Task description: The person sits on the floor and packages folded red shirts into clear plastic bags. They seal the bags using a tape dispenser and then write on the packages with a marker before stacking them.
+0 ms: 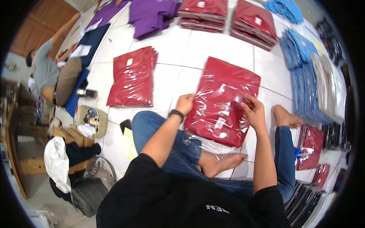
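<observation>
A folded red garment in a clear plastic bag (pixel 219 94) lies before me, partly over my leg and the tiled floor. My left hand (pixel 186 103) grips the bag's left edge, with the fingertips partly hidden. On the right side, my right hand (pixel 253 109) pinches the plastic film between thumb and fingers. The bag's loose end (pixel 211 144) hangs past the garment on the side nearest me, above my bare foot. A small white label (pixel 219 123) shows through the film. Left of it lies a pile of bagged red garments (pixel 132 78).
Stacks of bagged red garments (pixel 203 14) and purple cloth (pixel 152 17) stand at the far side. Bagged blue garments (pixel 303 85) are piled to the right. At left are a basket (pixel 102 122), a phone (pixel 125 124) and a seated person (pixel 47 68) by dark cloth.
</observation>
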